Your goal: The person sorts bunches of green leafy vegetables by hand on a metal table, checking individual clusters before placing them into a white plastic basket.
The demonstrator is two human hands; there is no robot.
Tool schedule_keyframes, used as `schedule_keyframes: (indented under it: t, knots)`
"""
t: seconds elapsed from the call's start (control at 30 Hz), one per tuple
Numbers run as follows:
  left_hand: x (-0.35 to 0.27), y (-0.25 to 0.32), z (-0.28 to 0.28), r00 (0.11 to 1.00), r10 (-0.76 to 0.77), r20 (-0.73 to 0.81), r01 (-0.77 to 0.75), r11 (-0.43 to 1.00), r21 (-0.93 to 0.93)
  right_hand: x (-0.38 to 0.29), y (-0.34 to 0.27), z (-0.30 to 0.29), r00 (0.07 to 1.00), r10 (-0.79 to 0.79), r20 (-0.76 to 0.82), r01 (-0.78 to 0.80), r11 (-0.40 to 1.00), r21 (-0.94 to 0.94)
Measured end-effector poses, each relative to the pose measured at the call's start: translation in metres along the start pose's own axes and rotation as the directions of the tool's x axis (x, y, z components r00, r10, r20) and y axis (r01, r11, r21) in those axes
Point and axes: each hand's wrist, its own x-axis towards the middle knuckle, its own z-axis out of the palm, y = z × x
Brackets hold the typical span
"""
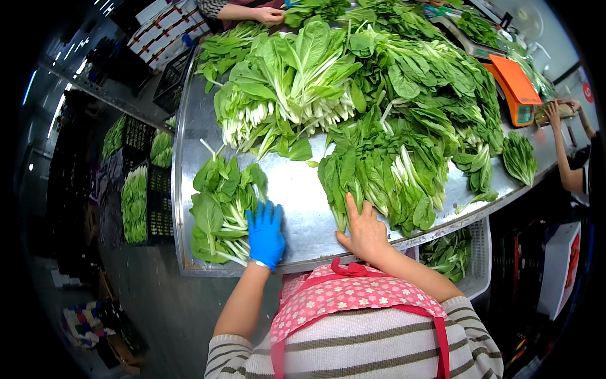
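Note:
My left hand [266,237], in a blue glove, lies palm down with its fingers apart against the right edge of a small loose pile of leafy greens [208,213]. My bare right hand [367,234] touches the near left edge of a larger heap of leafy greens [374,175]. Its index finger is stretched out over the leaves and its thumb is spread away; what lies under the palm is hidden. Between my hands shows the bare metal of the steel worktable [298,203]. Beyond it stands a stack of greens [293,85] with white stem ends facing me.
A co-worker's hand [270,16] is at the far side. An orange scale [516,85] stands at the right, near another person's hands [554,113]. Black crates [160,201] with greens stand left of the table; a white basket [480,260] sits under its right edge.

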Motion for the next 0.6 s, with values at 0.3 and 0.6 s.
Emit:
schedule_keyframes:
  t: [0.3, 0.6]
  knots:
    - [-0.007, -0.026, -0.030, 0.994, 0.097, -0.053, -0.104, 0.983, -0.154, 0.015, -0.026, 0.028, 0.954, -0.187, -0.236, 0.210, 0.975, 0.076]
    - [-0.010, 0.004, -0.020, 0.989, 0.150, 0.006, -0.080, 0.563, -0.823, 0.011, -0.005, 0.029, 0.953, 0.293, -0.077, -0.043, 0.383, 0.923]
